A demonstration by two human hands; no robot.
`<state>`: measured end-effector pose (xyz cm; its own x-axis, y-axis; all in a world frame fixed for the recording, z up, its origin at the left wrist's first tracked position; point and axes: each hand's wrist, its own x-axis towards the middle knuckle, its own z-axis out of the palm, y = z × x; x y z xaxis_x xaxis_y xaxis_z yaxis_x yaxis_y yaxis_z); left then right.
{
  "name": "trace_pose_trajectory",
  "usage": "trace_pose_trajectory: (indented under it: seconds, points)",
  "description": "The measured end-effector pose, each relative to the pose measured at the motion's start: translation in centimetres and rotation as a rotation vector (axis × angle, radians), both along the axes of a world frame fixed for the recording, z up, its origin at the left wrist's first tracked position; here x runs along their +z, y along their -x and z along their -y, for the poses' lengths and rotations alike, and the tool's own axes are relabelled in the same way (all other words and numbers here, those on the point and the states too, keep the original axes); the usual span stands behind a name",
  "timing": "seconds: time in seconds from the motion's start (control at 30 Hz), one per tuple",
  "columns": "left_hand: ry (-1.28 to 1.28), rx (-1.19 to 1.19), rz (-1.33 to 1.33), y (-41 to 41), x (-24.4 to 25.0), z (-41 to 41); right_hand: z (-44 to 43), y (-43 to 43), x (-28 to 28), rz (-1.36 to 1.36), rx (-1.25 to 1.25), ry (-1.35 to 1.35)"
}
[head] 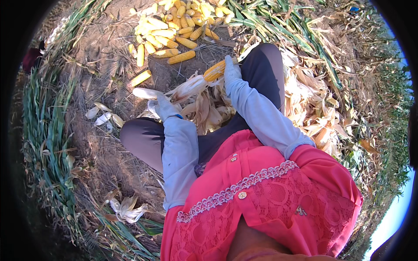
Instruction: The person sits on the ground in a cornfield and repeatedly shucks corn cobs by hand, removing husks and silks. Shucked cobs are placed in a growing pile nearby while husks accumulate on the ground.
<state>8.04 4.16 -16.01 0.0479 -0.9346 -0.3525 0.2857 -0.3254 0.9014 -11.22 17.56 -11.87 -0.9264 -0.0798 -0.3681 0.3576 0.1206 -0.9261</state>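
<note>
My right hand [232, 72], in a pale work glove, grips a yellow corn cob [215, 70] by one end, with its bare kernels pointing left. Below the cob, a dry husk [189, 88] stretches toward my left hand [165, 107], which is also gloved. A pale elongated shape juts left from that hand; whether it is glove fingers or a strip of husk is unclear. Loose dry husks [207, 112] lie between my bent legs. One husked cob [140, 78] rests on the soil just beyond my left hand.
A heap of husked corn cobs [186, 21] lies on the bare ground ahead. Dry husks [313, 104] are piled beside my right leg. Green cut stalks [44, 111] line the left, and more leafy stalks [294, 31] lie at the upper right. Scattered husks [127, 208] dot the soil.
</note>
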Motion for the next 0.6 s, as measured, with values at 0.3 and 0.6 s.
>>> trace_pose_trajectory:
  seconds: [0.3, 0.6]
  points:
    - [0.956, -0.983, 1.115, 2.1, 3.5, -5.4, -0.2, -1.9, 1.7, -0.097, 0.458, -0.252]
    - [0.420, -1.197, 0.762, 2.4, -2.7, -4.2, 1.3, -3.5, 1.1, -0.004, 0.481, 0.050]
